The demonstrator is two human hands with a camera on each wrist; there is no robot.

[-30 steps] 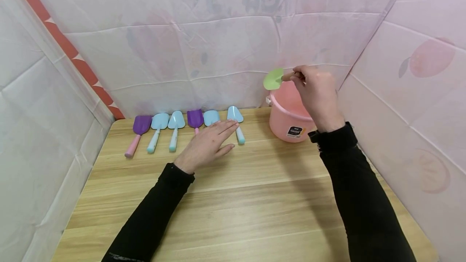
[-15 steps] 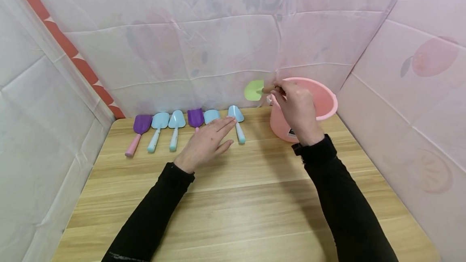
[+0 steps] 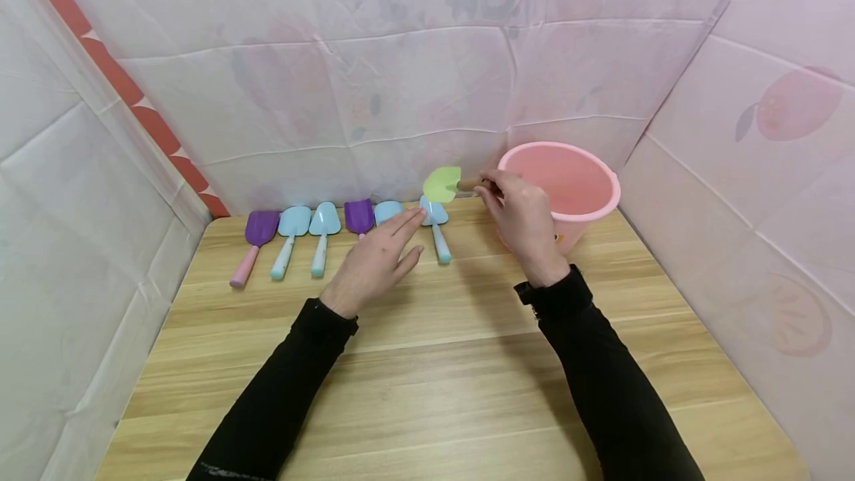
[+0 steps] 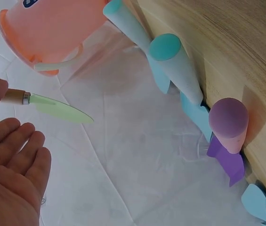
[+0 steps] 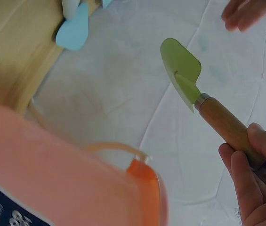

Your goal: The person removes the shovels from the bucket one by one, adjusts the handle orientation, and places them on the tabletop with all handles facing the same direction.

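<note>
Head view: along the far edge of the wooden tabletop (image 3: 427, 362) lies a row of toy shovels, starting at the left with a purple shovel with a pink handle (image 3: 251, 243), then two light blue shovels (image 3: 303, 240), another purple one (image 3: 359, 217) and two more light blue ones. The left hand (image 3: 377, 262) hovers over the row's right end, fingers straight and relaxed, holding nothing. Just right of it, the right hand (image 3: 524, 221) pinches the wooden handle of a green shovel (image 3: 444, 183), whose blade points left, raised above the rightmost blue shovel (image 3: 436, 228). A pink bucket (image 3: 588, 169) stands upright behind the right hand.
</note>
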